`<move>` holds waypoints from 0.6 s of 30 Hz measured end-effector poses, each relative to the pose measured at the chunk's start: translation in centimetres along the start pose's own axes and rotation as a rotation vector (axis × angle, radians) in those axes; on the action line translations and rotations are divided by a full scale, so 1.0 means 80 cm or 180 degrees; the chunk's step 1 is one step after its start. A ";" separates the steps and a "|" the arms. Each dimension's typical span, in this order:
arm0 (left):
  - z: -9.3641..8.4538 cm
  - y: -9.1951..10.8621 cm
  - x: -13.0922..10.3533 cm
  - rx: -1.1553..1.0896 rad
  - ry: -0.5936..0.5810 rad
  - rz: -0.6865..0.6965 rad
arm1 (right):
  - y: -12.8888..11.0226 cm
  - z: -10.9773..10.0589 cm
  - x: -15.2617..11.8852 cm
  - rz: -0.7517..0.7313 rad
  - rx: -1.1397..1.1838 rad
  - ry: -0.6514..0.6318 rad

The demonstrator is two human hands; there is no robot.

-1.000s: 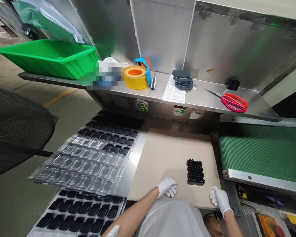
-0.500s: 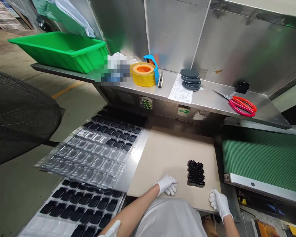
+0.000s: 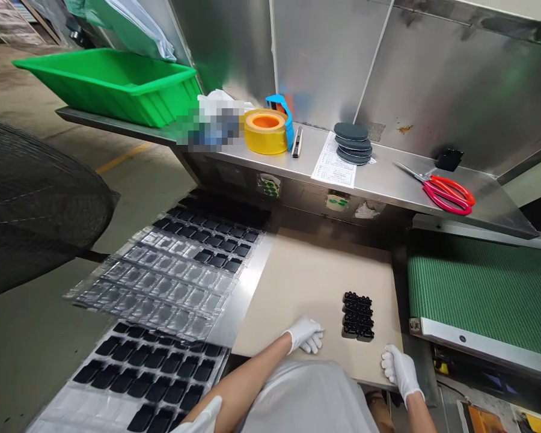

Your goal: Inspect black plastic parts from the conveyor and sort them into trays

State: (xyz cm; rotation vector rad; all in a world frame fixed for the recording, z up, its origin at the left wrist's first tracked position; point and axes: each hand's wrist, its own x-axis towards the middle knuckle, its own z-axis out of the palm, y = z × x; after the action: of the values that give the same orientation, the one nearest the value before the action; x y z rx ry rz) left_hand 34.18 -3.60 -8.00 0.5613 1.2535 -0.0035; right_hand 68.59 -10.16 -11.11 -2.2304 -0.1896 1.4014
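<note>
My left hand [image 3: 305,334], in a white glove, rests with curled fingers on a beige board [image 3: 315,270]. My right hand [image 3: 400,370], gloved too, is curled into a loose fist at the board's right front edge. Nothing shows in either hand. Between and beyond them stands a tight block of small black parts [image 3: 357,317] with round knobs on top, touched by neither hand. At the lower edge, a white glove-like shape [image 3: 205,416] lies against my left forearm; whose it is I cannot tell.
Clear plastic trays [image 3: 162,282] with black pieces lie left of the board. A green conveyor belt [image 3: 478,300] runs at right. The steel shelf behind holds a green bin [image 3: 117,90], yellow tape [image 3: 265,132], a cutter [image 3: 297,142], dark discs [image 3: 353,144] and red-handled scissors [image 3: 448,193].
My view has shifted slightly, so the shelf items sit a little to the right. Both hands keep their curled pose, and the black parts stay in place.
</note>
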 end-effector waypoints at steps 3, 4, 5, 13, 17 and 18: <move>0.000 -0.001 0.001 -0.0007 0.0021 -0.0006 | -0.001 0.000 0.000 0.0042 0.0044 0.0016; 0.000 -0.001 0.001 -0.0012 0.0028 -0.0006 | -0.001 0.001 0.000 0.0060 0.0056 0.0008; 0.000 -0.002 0.002 -0.0017 0.0037 -0.0002 | -0.001 0.001 0.000 0.0081 0.0066 -0.0003; -0.001 -0.004 0.004 -0.0027 0.0026 0.0020 | -0.003 0.002 -0.004 0.0052 0.0110 -0.0018; -0.001 -0.003 0.004 -0.0022 0.0025 0.0042 | -0.004 0.003 -0.006 0.0031 0.0095 -0.0002; -0.001 -0.003 0.004 -0.0009 0.0032 0.0037 | -0.004 0.003 -0.007 0.0030 0.0088 0.0003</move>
State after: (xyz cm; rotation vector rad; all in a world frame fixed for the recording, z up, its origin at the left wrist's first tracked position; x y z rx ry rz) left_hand 34.12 -3.65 -8.41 0.5669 1.2599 0.0109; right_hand 68.19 -9.97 -10.60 -2.2121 -0.1588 1.3996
